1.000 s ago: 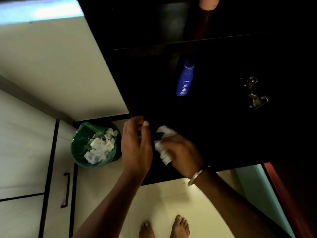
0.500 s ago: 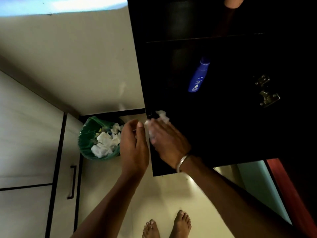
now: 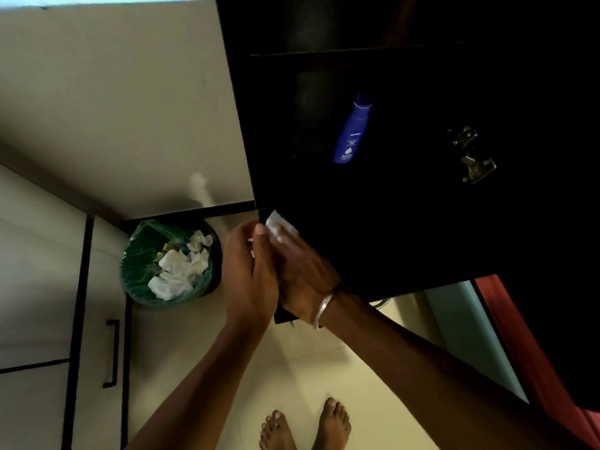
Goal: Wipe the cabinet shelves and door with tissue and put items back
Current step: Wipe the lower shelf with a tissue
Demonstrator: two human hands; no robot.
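Note:
The dark cabinet door (image 3: 406, 241) stands open and fills the upper right. My right hand (image 3: 308, 274), with a metal bangle on the wrist, holds a crumpled white tissue (image 3: 280, 224) against the door's left edge. Right beside it, my left hand (image 3: 250, 271) grips that same edge, thumb on the near face. A blue Nivea lotion bottle (image 3: 352, 131) stands on a dark shelf inside the cabinet. The fingers of both hands are mostly hidden.
A green-lined bin (image 3: 136, 264) with several used tissues sits on the floor to the left. A pale drawer unit with a black handle (image 3: 112, 352) is at the lower left. A metal hinge (image 3: 470, 154) shows inside the cabinet. My bare feet (image 3: 305, 427) stand below.
My right hand has slid the tissue leftward across the door to its edge, ending against my left hand. The left hand has kept its hold on the edge.

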